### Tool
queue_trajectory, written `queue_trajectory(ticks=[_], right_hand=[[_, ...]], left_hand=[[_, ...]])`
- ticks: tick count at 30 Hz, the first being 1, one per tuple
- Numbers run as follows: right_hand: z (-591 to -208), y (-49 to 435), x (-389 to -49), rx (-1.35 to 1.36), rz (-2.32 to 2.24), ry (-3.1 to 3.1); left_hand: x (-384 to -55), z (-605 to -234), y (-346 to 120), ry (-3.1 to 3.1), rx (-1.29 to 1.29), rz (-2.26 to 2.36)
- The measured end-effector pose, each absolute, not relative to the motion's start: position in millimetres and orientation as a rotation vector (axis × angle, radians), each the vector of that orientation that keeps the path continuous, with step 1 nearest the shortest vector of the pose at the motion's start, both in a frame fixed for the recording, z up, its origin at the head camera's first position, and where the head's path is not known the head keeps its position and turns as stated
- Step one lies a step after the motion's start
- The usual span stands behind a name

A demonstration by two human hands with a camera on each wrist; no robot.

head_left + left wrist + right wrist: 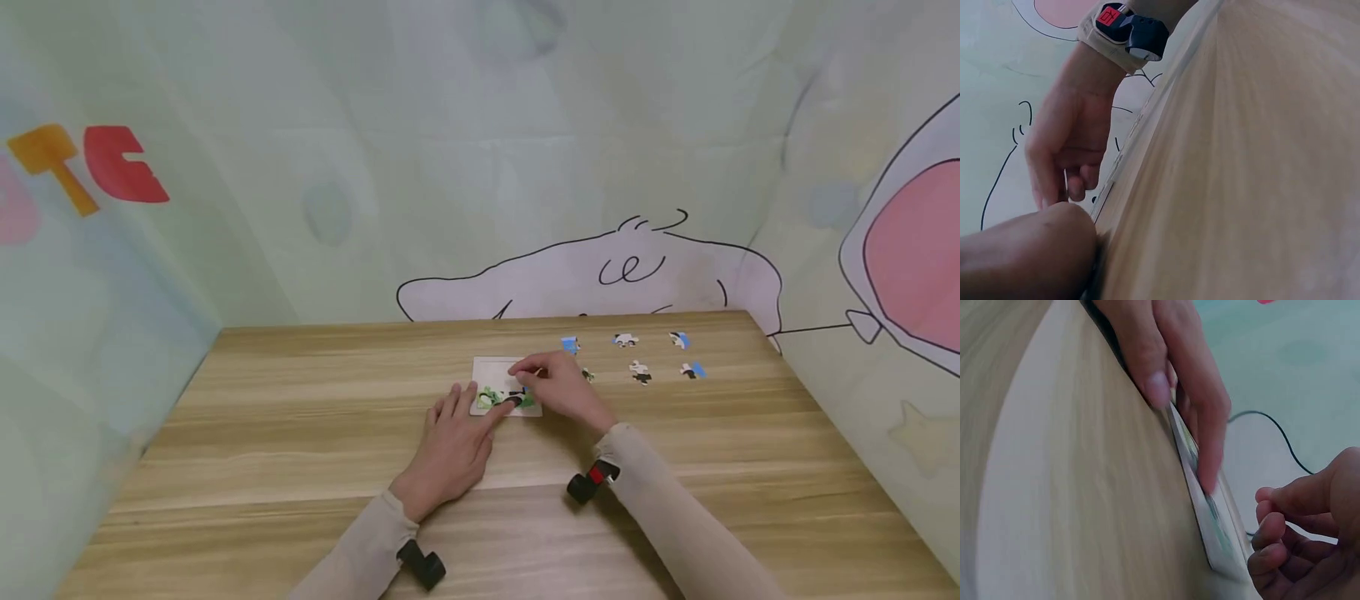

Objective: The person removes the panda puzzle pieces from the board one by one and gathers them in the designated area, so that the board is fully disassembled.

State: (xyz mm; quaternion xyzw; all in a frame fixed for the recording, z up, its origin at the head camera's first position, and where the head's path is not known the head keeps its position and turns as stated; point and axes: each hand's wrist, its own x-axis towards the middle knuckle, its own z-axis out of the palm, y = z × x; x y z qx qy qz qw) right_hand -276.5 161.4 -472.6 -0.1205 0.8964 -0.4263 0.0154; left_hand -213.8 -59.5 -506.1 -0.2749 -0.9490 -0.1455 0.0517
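The flat puzzle tray (491,367) lies on the table, with fitted green, white and black pieces (489,397) along its near side. My left hand (450,450) rests at the tray's left and near edges. Its extended index finger presses on the fitted pieces; in the right wrist view that finger (1210,450) lies over the tray and the thumb (1157,390) is at its edge. Over the tray's right side hovers my right hand (562,387), thumb and index fingertips together and the other fingers curled. Nothing shows between those fingertips (1265,495) in the right wrist view.
Several loose puzzle pieces lie in two rows right of the tray, among them a blue one (571,344), a white and black one (639,372) and a blue-edged one (693,370). A printed cloth wall (337,250) stands behind the wooden table (315,400).
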Motion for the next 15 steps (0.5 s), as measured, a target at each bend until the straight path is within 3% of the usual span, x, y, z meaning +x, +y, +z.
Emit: queue_trajectory(ticks=[15], right_hand=[[-483, 125, -280, -0.388, -1.294, 2.691]], left_hand=[[-213, -509, -62, -2.874, -0.817, -0.428]])
